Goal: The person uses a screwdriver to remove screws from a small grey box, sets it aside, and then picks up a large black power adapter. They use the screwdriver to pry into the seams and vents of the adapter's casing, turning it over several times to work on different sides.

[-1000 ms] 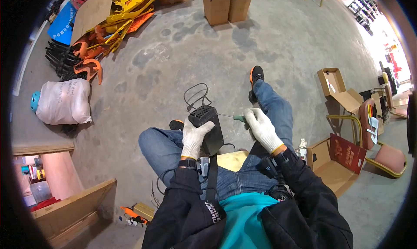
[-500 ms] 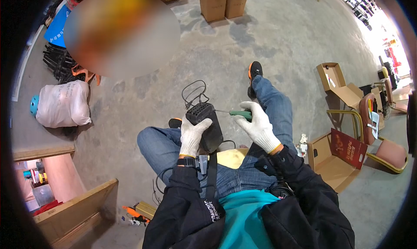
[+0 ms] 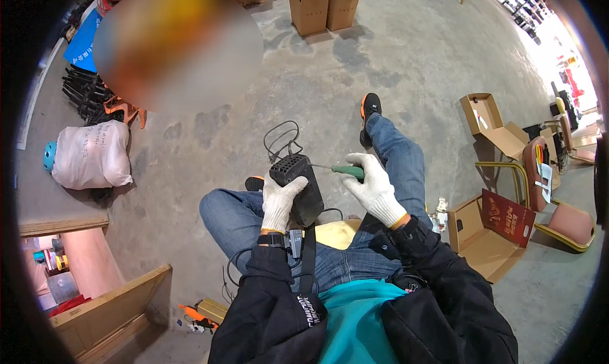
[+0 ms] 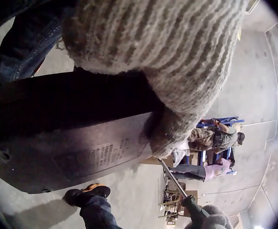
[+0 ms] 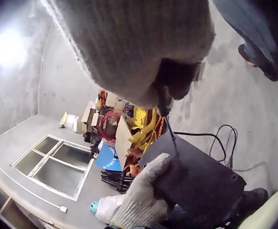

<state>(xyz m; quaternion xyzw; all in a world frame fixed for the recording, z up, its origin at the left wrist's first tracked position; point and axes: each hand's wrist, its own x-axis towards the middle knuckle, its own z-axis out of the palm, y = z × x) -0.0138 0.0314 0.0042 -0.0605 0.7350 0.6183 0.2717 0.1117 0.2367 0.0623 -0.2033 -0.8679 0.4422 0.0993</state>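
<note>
- Grey concrete floor (image 3: 425, 59), stained dark in patches, spreads beneath and ahead of the left hand (image 3: 279, 202) and right hand (image 3: 375, 189).
- Well to the right hand's right stands a chair (image 3: 536, 180) with a brown back and gold-coloured frame.
- Farther off on that side, dark shelving (image 3: 528, 12) stands near strong white light (image 3: 561, 53).
- Beyond the left hand, in the right wrist view, a pale grey wall (image 5: 65, 93) carries a white-framed, multi-paned window (image 5: 60, 164).
- Left of the left hand, nearer the body, is a wooden panel (image 3: 114, 307).
</note>
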